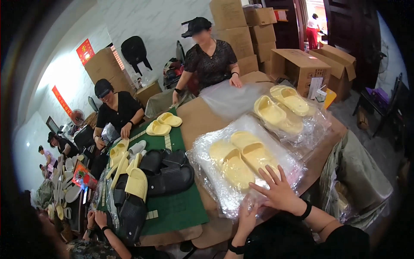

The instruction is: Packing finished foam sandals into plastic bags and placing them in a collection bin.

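My right hand [278, 190] lies flat, fingers spread, on a clear plastic bag [207, 151] that holds a pair of pale yellow slippers [241, 159]. My left hand [246, 218] touches the near edge of that same bag, its fingers partly hidden under the plastic. The bag rests on a brown cardboard-covered table [196, 116]. Further back on the table lie more bagged yellow slippers [282, 108].
A green mat [177, 209] to the left carries black slippers [170, 172] and loose yellow slippers [164, 123]. A standing person [211, 58] across the table handles clear bags; other people sit at left. Cardboard boxes [302, 64] stack behind.
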Motion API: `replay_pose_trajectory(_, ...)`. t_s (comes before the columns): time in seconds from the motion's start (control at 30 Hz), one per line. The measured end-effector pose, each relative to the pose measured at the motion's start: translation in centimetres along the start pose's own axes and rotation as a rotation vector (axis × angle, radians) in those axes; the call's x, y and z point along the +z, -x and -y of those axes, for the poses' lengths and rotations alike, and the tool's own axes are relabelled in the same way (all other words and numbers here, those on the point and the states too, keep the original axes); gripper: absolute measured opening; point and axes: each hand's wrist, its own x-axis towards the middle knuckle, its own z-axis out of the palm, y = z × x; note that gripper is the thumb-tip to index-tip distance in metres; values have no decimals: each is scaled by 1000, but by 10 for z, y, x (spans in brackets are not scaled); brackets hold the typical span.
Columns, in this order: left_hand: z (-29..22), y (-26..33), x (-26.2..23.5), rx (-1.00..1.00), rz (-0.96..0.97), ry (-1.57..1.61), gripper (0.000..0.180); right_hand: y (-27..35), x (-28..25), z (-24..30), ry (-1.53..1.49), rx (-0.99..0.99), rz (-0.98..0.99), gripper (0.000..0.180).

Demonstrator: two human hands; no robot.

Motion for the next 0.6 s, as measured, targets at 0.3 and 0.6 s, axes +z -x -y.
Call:
replay_pose_trajectory(0.3, -43, 15, 13, 443, 149, -693, 42, -3, 20, -13, -115, 111, -146, 70)
replay_pose_trajectory(0.6, -25, 12, 13, 465, 55, -924, 45, -1, 28, -21, -272, 193, -340, 40)
